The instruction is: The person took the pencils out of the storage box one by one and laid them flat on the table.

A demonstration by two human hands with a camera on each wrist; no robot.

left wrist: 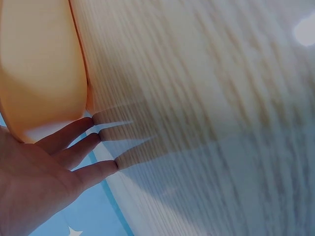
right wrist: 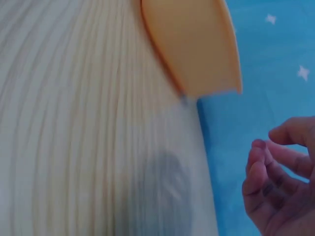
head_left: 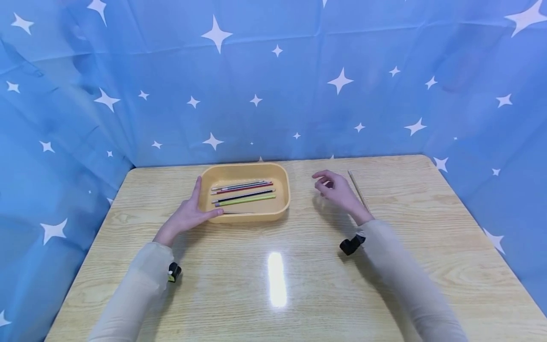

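A shallow orange-yellow tray (head_left: 239,217) stands near the far edge of the table, holding several pencils. Among them are a yellow-green pencil (head_left: 245,200), a dark blue one (head_left: 243,195) and a red one (head_left: 244,188). A thin pencil (head_left: 239,212) lies along the tray's near wall. My left hand (head_left: 192,211) spans the tray's left near corner, thumb over the near rim and straight fingers along the left side. To the right of the tray my right hand (head_left: 337,189) hovers with loosely bent fingers and holds nothing. Just beyond it a single pencil (head_left: 355,183) lies on the table.
The wood-grain table (head_left: 231,285) has a bright light reflection (head_left: 277,279) in its near middle. Behind it and at both sides hangs a blue cloth (head_left: 295,95) with white stars. A small black device (head_left: 352,244) sits at my right wrist.
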